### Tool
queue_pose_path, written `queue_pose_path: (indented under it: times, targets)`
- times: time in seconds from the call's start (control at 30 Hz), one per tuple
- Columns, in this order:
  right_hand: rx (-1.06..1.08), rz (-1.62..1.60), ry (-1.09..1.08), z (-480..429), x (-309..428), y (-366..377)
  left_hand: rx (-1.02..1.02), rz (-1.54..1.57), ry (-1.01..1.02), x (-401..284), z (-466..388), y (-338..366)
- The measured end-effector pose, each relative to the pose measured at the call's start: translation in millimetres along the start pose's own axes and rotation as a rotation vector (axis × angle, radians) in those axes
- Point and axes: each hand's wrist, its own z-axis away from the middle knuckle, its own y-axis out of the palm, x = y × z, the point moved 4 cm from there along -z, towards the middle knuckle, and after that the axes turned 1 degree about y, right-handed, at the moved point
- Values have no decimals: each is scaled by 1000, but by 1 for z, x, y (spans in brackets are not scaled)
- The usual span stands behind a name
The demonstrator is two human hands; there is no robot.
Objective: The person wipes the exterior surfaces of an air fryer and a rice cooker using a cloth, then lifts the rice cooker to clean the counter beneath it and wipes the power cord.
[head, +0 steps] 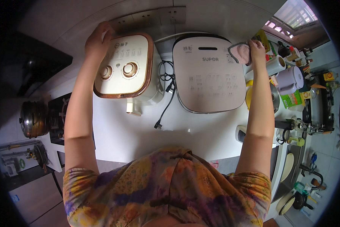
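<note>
My left hand [98, 41] is at the rear left corner of a cream air fryer [124, 62] with a copper-coloured rim and two knobs. Its thumb and fingers are apart, with nothing visible between them; I cannot tell whether it touches the casing. In my right hand [257, 50] is a pink cloth [240, 53] with a dark edge. The cloth hangs at the right rear part of a white SUPOR appliance [209, 82] with a flat lid. Between the two appliances a black power cord [166, 106] lies on the white counter [136, 136], its plug towards me.
Wall sockets [172, 15] are behind the air fryer. To the right stand a lilac jug [290, 80], a plastic wrap roll [275, 64], a green packet [291, 99] and a sink [280, 181]. A gas hob [56, 119] and a steamer pot [33, 119] are at left.
</note>
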Motion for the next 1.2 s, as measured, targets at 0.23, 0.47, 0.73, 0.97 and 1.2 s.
queue_pose_path:
  times: [0.23, 0.47, 0.73, 0.97, 1.2]
  targets:
    - [36, 445, -603, 138, 48, 64, -78, 262, 126, -72, 131, -24]
    - [278, 585, -931, 276, 96, 130, -154, 360, 213, -102, 228, -17]
    - [-150, 750, -526, 135, 49, 53, -65, 467, 131, -85, 286, -32]
    - [240, 377, -861, 183, 103, 192, 62, 549, 186, -123, 294, -7]
    - [-5, 569, -584, 113, 61, 80, 220, 585, 454, -206, 219, 56]
